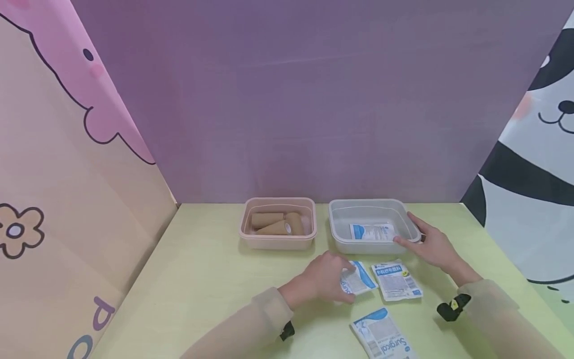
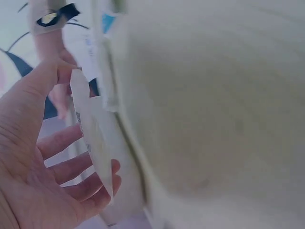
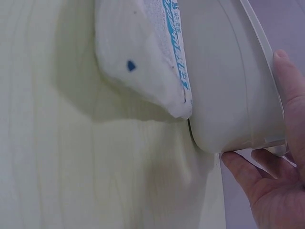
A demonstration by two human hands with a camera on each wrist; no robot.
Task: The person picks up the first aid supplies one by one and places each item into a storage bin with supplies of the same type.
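Observation:
My left hand (image 1: 324,279) pinches a white and blue packet (image 1: 358,279) between thumb and fingers, just in front of the pale grey plastic bin (image 1: 343,244). In the left wrist view that packet (image 2: 97,138) stands edge-on between the thumb and the curled fingers. My right hand (image 1: 434,245) grips the right end of the bin, thumb at the rim, fingers round the outer wall (image 3: 233,95). One similar packet (image 1: 372,232) lies inside the bin. Another packet (image 1: 396,281) lies on the table before it, and a packet printed "Surgical" (image 1: 383,334) lies nearer to me.
Left of the grey bin stands a pink bin (image 1: 278,243) holding several brown cylinder-like pieces (image 1: 267,219). Both stand near the back edge of the pale wooden table (image 1: 202,289). A purple panel (image 1: 287,99) rises behind, with printed panels at both sides.

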